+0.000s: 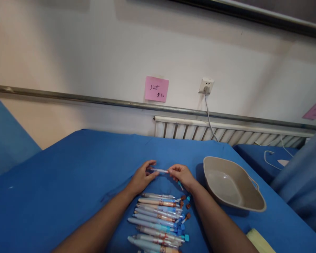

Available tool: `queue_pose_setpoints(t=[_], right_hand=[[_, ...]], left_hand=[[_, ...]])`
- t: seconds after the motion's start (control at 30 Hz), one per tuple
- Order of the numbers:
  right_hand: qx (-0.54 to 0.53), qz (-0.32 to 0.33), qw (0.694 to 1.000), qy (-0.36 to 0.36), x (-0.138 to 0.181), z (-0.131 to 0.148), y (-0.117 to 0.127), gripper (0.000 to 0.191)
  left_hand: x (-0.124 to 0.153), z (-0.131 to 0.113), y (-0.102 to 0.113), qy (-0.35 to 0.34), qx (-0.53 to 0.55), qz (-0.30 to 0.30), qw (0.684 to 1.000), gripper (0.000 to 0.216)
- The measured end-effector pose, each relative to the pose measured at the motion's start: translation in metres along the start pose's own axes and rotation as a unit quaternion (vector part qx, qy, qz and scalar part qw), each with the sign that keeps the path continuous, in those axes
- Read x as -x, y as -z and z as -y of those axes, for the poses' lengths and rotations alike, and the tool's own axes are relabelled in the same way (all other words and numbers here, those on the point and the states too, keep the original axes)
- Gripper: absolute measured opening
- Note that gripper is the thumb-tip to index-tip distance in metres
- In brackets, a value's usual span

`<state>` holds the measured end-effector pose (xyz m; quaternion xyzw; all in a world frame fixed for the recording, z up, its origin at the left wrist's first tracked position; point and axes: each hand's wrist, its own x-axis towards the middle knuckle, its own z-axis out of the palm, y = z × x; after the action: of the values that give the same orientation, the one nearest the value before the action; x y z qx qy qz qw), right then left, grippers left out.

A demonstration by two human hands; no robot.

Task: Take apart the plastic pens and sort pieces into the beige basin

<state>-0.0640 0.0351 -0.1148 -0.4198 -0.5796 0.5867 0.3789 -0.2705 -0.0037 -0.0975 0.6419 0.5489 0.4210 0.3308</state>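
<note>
Both my hands hold one clear tube (pixel 160 170) level above the blue cloth (pixel 68 182). My left hand (pixel 142 177) pinches its left end with fingertips. My right hand (pixel 182 174) is closed round its right end, and a small teal cap (pixel 180 184) shows under the palm. Just in front of my wrists lies a row of several tubes (pixel 158 218) side by side, with brown and blue caps (pixel 184 219) loose at their right ends.
A beige plastic basin (pixel 233 184) stands to the right of my right hand. A yellow thing (pixel 259 240) lies at the bottom right. Behind the table are a wall rail, a radiator (pixel 226 131), a socket with a cable (pixel 206 88) and a pink note (pixel 156 89).
</note>
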Motion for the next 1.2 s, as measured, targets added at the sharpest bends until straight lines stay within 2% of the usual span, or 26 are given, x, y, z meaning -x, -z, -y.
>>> queue_pose_setpoints(t=[0.17,0.33,0.43,0.5,0.67,0.77,0.9,0.97,1.07,1.13,1.2], right_hand=[[-0.004,-0.007,1.0,0.005,-0.001,-0.001,0.0,0.037],[-0.007,-0.017,1.0,0.008,-0.002,-0.002,-0.002,0.036],[-0.007,-0.02,1.0,0.009,-0.003,-0.002,-0.003,0.034],[-0.007,-0.022,1.0,0.01,-0.004,-0.002,-0.003,0.033],[-0.006,-0.025,1.0,0.005,-0.004,-0.002,-0.003,0.032],[-0.006,-0.023,1.0,0.005,-0.003,-0.002,-0.002,0.031],[-0.009,-0.021,1.0,0.006,-0.003,-0.002,-0.002,0.031],[-0.01,-0.022,1.0,0.006,-0.003,-0.002,-0.002,0.03],[-0.01,-0.023,1.0,0.005,-0.003,-0.002,-0.002,0.03],[-0.01,-0.022,1.0,0.007,-0.003,-0.002,-0.002,0.03],[-0.011,-0.023,1.0,0.011,-0.003,-0.001,-0.002,0.03]], left_hand=[[-0.001,0.003,-0.001,0.035,0.005,0.04,0.999,0.04],[-0.004,0.005,-0.001,-0.014,0.021,-0.011,1.0,0.044],[-0.006,0.007,-0.003,0.008,0.029,0.01,0.999,0.039],[-0.007,0.007,-0.004,0.025,0.019,0.017,0.999,0.043],[-0.009,0.008,-0.005,-0.014,0.02,-0.015,1.0,0.047],[-0.01,0.012,-0.004,-0.009,0.007,-0.003,1.0,0.036],[-0.012,0.013,0.0,0.013,-0.014,-0.042,0.999,0.041],[-0.012,0.011,0.001,0.0,-0.006,-0.058,0.998,0.037],[-0.01,0.007,0.001,-0.029,0.023,-0.013,0.999,0.044],[-0.009,0.006,0.001,-0.021,0.015,0.014,1.0,0.036],[-0.01,0.006,0.001,0.002,-0.01,0.001,1.0,0.038]])
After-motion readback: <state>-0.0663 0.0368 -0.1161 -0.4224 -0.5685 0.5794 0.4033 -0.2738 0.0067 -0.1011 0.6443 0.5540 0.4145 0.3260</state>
